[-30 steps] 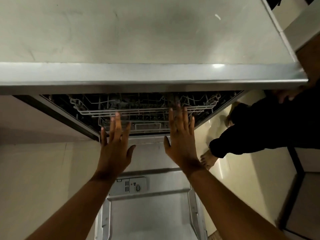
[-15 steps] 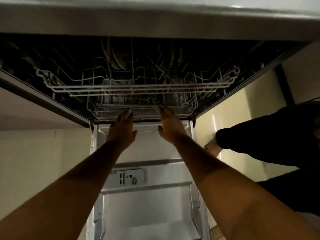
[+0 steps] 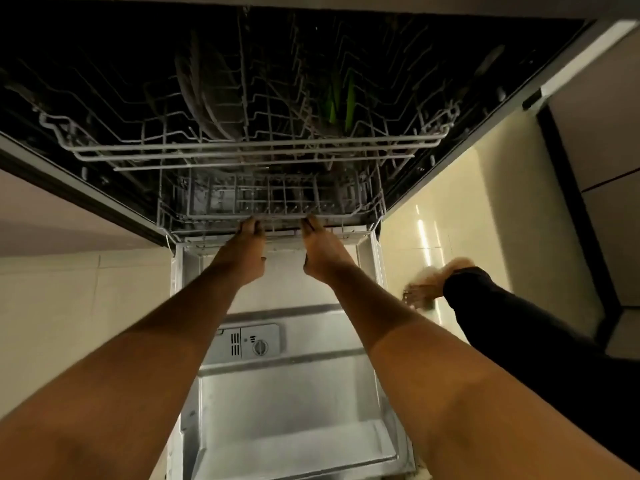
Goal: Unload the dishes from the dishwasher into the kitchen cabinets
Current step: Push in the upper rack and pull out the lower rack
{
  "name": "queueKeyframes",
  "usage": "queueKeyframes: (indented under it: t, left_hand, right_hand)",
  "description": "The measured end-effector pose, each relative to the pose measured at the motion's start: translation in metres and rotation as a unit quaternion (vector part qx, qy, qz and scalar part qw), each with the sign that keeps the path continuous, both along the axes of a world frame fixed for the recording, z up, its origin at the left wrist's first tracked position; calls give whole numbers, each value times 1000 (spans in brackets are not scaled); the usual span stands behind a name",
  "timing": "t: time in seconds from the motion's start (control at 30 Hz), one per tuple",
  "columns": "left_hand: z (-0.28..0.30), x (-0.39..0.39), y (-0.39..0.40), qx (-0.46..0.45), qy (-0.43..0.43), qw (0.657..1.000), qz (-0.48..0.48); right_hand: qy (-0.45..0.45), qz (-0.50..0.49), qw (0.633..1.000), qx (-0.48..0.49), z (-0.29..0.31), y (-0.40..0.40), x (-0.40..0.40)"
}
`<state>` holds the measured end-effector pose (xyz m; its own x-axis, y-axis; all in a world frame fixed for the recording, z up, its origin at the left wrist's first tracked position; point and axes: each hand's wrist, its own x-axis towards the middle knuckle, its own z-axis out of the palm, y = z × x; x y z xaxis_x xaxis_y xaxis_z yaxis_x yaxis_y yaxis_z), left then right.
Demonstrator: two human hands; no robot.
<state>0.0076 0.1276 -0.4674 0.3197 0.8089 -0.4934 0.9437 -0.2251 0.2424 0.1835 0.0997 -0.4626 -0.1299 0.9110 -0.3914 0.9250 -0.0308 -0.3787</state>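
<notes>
The dishwasher stands open, its door (image 3: pixel 294 403) folded down flat below me. The upper wire rack (image 3: pixel 259 147) holds several dark plates (image 3: pixel 211 102) on edge and something green (image 3: pixel 341 102). Below it sits the lower wire rack (image 3: pixel 277 199), pushed in, and what it holds is too dark to tell. My left hand (image 3: pixel 244 254) and my right hand (image 3: pixel 323 254) reach side by side to the lower rack's front rail. The fingers of both hands curl onto that rail.
A detergent dispenser (image 3: pixel 249 344) is set in the door's inner face. A leg in black trousers (image 3: pixel 519 344) and a bare foot (image 3: pixel 426 289) are on the tiled floor (image 3: pixel 450 209) to the right of the door. Pale cabinet fronts (image 3: pixel 52 306) flank the machine.
The view dropped from the countertop to the dishwasher's inside. Both hands went from open palms near the upper rack down to the lower rack's front rail, where the fingers curled on.
</notes>
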Motion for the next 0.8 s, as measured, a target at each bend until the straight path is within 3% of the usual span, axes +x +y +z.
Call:
queueKeyframes:
  t: [0.37, 0.53, 0.8]
  left_hand:
    - [19, -16, -135, -42, 20, 999, -27]
    - [12, -28, -200, -88, -20, 996, 2]
    - [10, -42, -304, -136, -3, 990, -26]
  right_hand:
    - [18, -21, 999, -47, 18, -132, -18]
    - [-16, -27, 997, -75, 20, -194, -32]
    - [-43, -45, 988, -143, 25, -290, -49]
